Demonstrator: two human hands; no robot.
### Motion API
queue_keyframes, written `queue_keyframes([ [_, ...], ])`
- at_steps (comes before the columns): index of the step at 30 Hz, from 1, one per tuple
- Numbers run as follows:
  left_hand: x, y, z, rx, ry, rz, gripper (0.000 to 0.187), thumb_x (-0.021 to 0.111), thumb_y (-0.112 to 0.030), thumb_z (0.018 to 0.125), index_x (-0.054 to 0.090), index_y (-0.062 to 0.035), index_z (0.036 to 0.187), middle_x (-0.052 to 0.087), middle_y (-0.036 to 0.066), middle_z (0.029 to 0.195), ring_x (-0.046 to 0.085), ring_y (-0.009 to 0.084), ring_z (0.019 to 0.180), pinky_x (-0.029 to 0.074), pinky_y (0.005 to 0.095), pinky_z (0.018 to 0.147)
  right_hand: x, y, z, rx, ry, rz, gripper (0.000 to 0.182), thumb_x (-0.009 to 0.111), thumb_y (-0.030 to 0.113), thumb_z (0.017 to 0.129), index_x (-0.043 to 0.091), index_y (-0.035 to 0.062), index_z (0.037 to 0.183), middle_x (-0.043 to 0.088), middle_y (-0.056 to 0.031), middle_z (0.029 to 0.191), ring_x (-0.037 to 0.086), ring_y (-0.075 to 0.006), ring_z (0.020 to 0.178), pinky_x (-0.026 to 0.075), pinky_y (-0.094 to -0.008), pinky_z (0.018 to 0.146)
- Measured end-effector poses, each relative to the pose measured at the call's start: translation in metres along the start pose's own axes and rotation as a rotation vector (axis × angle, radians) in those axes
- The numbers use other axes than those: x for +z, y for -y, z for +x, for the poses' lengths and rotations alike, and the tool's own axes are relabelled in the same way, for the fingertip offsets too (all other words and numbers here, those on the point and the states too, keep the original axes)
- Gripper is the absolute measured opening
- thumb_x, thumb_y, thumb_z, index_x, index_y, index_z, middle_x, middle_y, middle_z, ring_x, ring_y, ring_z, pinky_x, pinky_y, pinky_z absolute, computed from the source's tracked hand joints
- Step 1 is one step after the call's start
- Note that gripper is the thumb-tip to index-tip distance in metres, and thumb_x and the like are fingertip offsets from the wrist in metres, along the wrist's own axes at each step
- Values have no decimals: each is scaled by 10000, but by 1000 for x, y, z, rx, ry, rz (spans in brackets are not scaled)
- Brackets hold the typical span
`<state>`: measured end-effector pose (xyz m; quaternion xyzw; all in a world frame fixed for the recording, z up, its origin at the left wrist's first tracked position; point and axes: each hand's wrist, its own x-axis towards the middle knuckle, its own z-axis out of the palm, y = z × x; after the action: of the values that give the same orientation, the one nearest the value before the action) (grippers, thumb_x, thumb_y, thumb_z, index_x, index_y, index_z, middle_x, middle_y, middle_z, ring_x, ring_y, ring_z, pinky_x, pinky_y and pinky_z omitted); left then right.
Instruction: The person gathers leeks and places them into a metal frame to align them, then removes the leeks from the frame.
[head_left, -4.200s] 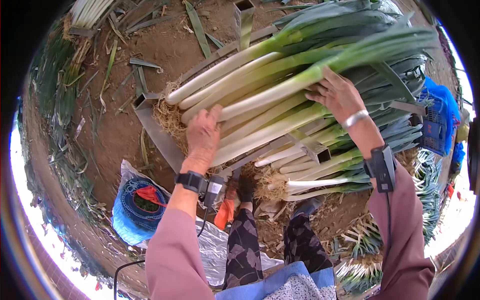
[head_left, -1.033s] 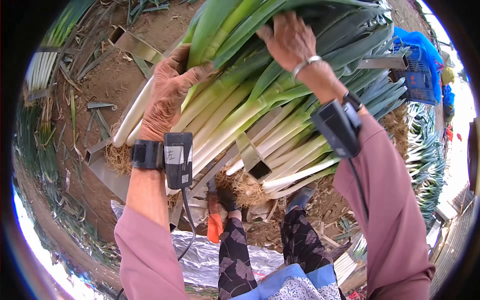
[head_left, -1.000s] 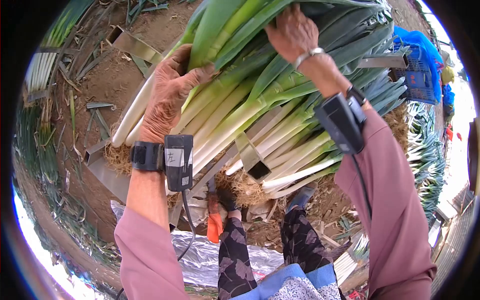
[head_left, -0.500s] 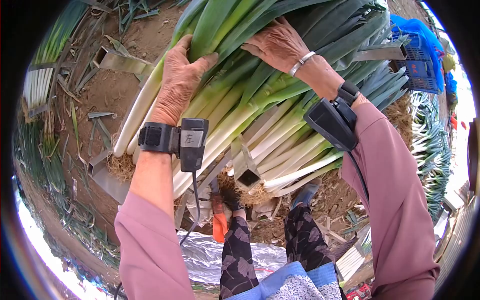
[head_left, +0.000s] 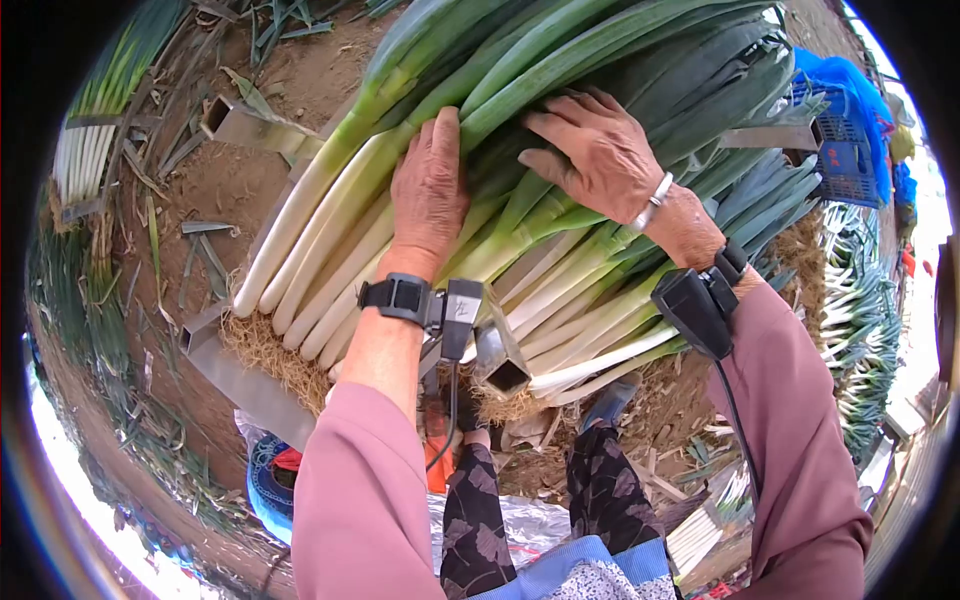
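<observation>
Stacked on a metal rack (head_left: 235, 375) over bare dirt ground (head_left: 215, 190): leeks (head_left: 330, 215); scattered on that ground: leaf scraps (head_left: 150, 245).

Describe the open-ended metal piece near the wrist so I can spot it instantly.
Start at the big leek pile under both hands. Follow the white stalks down to the roots by the left hand's wrist strap. There the square metal tube pokes out: grey, hollow, dark open end, unlike the round stalks.

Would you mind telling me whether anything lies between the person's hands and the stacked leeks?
Nothing visible does: the left hand and the right hand both lie flat, palms down, directly on the leeks.
</observation>
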<state>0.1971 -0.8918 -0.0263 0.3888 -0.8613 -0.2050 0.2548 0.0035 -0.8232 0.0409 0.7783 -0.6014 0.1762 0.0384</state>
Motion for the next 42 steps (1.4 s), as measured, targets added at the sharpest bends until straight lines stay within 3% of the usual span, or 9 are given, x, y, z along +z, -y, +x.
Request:
queue_keyframes([
  [2, -2, -3, 5, -100, 95, 28, 505, 565, 49, 777, 435, -60, 1252, 571, 137, 1085, 581, 350, 1013, 500, 448, 827, -13, 12, 10, 24, 131, 104, 273, 648, 303, 867, 680, 84, 1027, 629, -84, 1019, 612, -281, 973, 477, -418, 905],
  [4, 1, -2, 5, -72, 104, 77, 475, 587, 34, 769, 445, -55, 1213, 573, 139, 1069, 590, 337, 1011, 499, 428, 832, -25, 34, 30, -77, -98, 48, 307, 643, 321, 867, 654, 110, 1090, 618, -93, 1125, 588, -293, 1090, 447, -418, 971],
  [9, -10, -8, -3, -87, 53, -160, 556, 562, 33, 798, 424, -57, 1329, 564, 224, 1180, 547, 404, 1087, 444, 460, 940, 34, 16, 46, -67, 174, -313, 544, 586, 400, 891, 472, 252, 1402, 432, -69, 1448, 275, -260, 1406, 112, -482, 1169],
  [12, -45, -14, -37, 34, -128, -154, 547, 579, 76, 771, 498, -49, 1298, 551, 229, 1251, 533, 393, 1164, 425, 442, 1023, 45, 16, 44, -24, 226, -387, 594, 534, 470, 921, 383, 285, 1465, 393, -69, 1473, 261, -273, 1403, 97, -490, 1166],
  [18, -118, 55, -143, -563, 15, -69, 416, 574, 35, 846, 556, -59, 1251, 564, 175, 1217, 559, 332, 1126, 454, 440, 971, 43, 18, 47, -32, 268, -431, 608, 514, 493, 928, 362, 282, 1477, 390, -67, 1469, 256, -285, 1398, 88, -494, 1163],
  [20, -123, 62, -157, -557, 64, 69, 406, 560, 38, 822, 569, -54, 1218, 559, 164, 1188, 539, 344, 1117, 439, 450, 965, 42, 19, 48, -40, 266, -433, 610, 510, 498, 929, 360, 280, 1479, 396, -63, 1461, 257, -289, 1397, 81, -492, 1164],
  [26, -114, 69, -172, -485, 81, 345, 393, 538, -7, 820, 567, -63, 1208, 529, 150, 1165, 499, 348, 1116, 381, 454, 986, 21, 60, 41, -104, 216, -317, 560, 549, 444, 930, 417, 256, 1441, 414, -86, 1443, 292, -295, 1382, 208, -483, 1143],
  [29, -113, 70, -172, -452, 93, 364, 403, 550, -19, 815, 562, -66, 1215, 523, 152, 1174, 497, 340, 1123, 374, 443, 989, 18, 88, 29, -220, 431, 178, 314, 679, 233, 814, 606, 144, 1106, 538, -84, 1160, 499, -274, 1139, 419, -366, 984],
  [42, -118, 61, -170, -470, 6, 286, 243, 636, 15, 722, 619, -103, 934, 537, 102, 940, 550, 311, 895, 447, 437, 774, 53, 94, 45, -126, 353, 50, 291, 560, 82, 778, 564, 135, 1064, 528, -87, 933, 560, -272, 962, 476, -396, 811],
])
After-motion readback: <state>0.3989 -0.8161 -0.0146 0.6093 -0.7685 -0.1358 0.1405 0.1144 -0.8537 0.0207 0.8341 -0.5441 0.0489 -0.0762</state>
